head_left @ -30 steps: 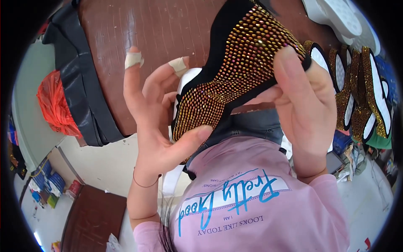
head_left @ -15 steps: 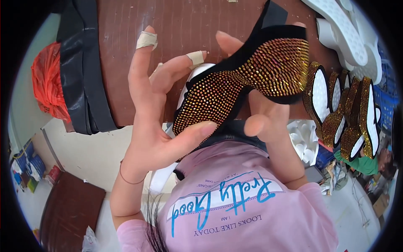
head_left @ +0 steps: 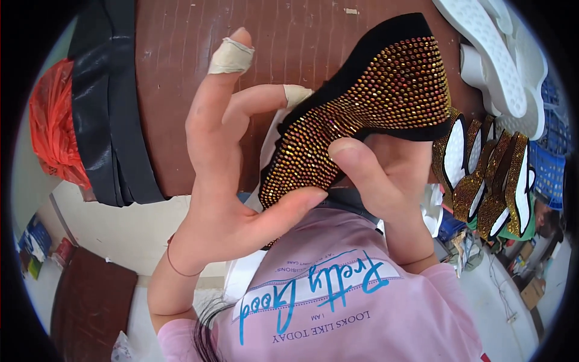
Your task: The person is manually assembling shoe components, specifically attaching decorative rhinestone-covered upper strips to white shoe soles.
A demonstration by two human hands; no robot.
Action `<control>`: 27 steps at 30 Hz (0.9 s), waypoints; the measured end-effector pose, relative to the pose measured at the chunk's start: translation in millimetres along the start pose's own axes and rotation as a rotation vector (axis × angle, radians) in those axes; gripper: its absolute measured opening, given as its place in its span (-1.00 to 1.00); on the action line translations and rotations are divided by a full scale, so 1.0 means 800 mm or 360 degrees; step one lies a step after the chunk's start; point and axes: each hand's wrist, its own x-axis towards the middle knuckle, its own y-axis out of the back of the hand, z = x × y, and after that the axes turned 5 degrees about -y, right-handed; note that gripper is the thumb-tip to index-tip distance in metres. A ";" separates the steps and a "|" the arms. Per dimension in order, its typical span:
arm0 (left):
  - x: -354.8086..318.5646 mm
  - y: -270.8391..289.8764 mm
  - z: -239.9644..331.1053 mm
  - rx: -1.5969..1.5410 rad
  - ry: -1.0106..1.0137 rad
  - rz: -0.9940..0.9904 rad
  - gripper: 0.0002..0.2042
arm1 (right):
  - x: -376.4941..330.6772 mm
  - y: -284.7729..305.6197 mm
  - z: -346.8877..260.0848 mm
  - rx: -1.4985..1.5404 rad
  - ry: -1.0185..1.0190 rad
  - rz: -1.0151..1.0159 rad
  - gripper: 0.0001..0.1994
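Gold-studded black shoe upper (head_left: pixel 368 114) between left hand (head_left: pixel 223 199) and right hand (head_left: pixel 386 181).

Bright, even daylight, no hard shadows. Soft shade under the left hand (head_left: pixel 223 199) on the brown surface (head_left: pixel 181 90). Glints across the studded gold piece (head_left: pixel 368 114), mild sheen on black sheeting (head_left: pixel 108 108) at 10 o'clock. Near-overexposed white soles (head_left: pixel 500 60) at 2 o'clock. Sharp centre, slight softness toward rim. Strong fisheye bending, black vignette all round the circle.
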 end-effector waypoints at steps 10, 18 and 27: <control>0.005 0.000 -0.002 -0.0017 0.0080 0.0030 0.06 | -0.004 0.001 -0.021 -0.0302 0.0239 0.0442 -0.39; 0.006 0.004 -0.001 0.0046 0.0173 -0.0097 -0.06 | -0.007 0.008 -0.032 -0.0426 0.0513 0.0219 -0.29; 0.004 0.003 0.010 -0.0018 0.0134 -0.0037 -0.34 | -0.004 0.014 -0.028 -0.0113 0.0486 0.0298 -0.01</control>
